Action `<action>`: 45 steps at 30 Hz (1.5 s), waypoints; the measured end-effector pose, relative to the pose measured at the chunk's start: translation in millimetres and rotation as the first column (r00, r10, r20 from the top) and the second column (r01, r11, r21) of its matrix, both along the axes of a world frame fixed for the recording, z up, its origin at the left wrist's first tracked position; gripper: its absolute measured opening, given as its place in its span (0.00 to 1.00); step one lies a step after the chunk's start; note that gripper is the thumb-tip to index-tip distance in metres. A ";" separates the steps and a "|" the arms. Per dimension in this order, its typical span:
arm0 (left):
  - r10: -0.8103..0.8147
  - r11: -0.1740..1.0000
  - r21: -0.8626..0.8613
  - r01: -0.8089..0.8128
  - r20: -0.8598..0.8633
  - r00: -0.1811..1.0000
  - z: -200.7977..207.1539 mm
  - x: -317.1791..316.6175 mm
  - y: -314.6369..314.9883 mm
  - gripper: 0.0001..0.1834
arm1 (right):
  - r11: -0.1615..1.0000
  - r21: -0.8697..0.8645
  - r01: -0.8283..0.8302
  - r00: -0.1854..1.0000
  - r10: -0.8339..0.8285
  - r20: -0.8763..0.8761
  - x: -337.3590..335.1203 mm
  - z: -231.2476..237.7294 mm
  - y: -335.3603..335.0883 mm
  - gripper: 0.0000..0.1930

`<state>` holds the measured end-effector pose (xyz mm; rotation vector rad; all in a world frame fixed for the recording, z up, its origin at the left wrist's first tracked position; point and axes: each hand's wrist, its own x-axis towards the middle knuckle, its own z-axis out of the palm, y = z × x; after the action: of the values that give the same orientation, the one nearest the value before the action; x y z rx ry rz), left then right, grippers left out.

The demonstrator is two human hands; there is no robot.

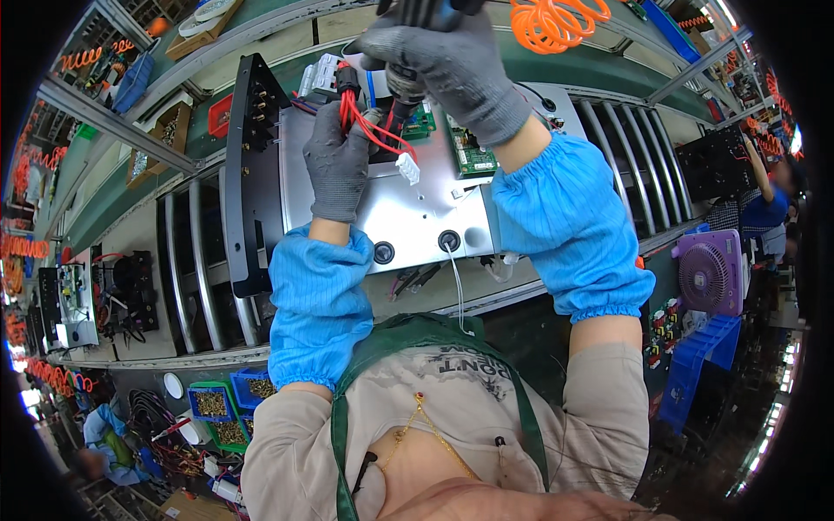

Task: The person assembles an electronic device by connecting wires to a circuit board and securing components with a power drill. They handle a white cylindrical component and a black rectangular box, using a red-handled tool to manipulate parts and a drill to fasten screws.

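Observation:
A silver metal chassis with a black end panel lies in front of me. My gloved right hand is wrapped round a dark power screwdriver above its far part, the tool's lower end pointing down. Close to that end, my gloved left hand has its fingers curled. Red wires with a white connector run across those fingers; what they pinch is hidden. Green circuit boards sit inside the chassis to the right. A white cable comes out of a round black grommet at the near side.
Metal rollers flank the chassis left and right. An orange coiled hose hangs at the top. Bins of small brass-coloured parts stand lower left. A purple fan and a blue plastic stool are at right, near another person.

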<state>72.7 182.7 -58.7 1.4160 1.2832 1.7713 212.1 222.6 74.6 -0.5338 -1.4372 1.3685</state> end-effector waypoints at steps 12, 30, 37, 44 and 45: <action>-0.005 0.999 -0.054 0.002 -0.053 0.999 -7.6 -2.3 -2.9 0.14 | 0.999 0.027 0.032 0.999 -0.032 -0.017 -14.8 -10.9 0.0 0.15; -0.013 1.000 -0.023 0.012 -0.063 0.998 -3.8 -3.4 -1.5 0.09 | 0.912 0.390 0.129 0.885 -0.283 0.369 -20.6 -13.9 2.7 0.27; -0.044 0.989 -0.144 0.036 -0.054 0.998 -21.9 -20.5 4.8 0.11 | 0.955 0.288 0.070 0.946 -0.155 0.286 -14.4 -9.9 -6.5 0.26; -0.028 0.992 -0.125 0.026 -0.019 0.999 -19.7 -18.1 2.4 0.14 | 0.983 0.173 0.056 0.926 -0.116 0.360 -8.0 -3.0 -7.3 0.21; -0.035 0.990 -0.135 0.034 -0.004 0.999 -20.9 -17.3 1.7 0.14 | 0.980 0.197 0.022 0.938 -0.088 0.336 -7.7 -3.5 -9.1 0.22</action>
<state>55.3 184.5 -79.6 1.3606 1.3473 1.6265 204.5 213.5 71.2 -0.7069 -1.8002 1.1131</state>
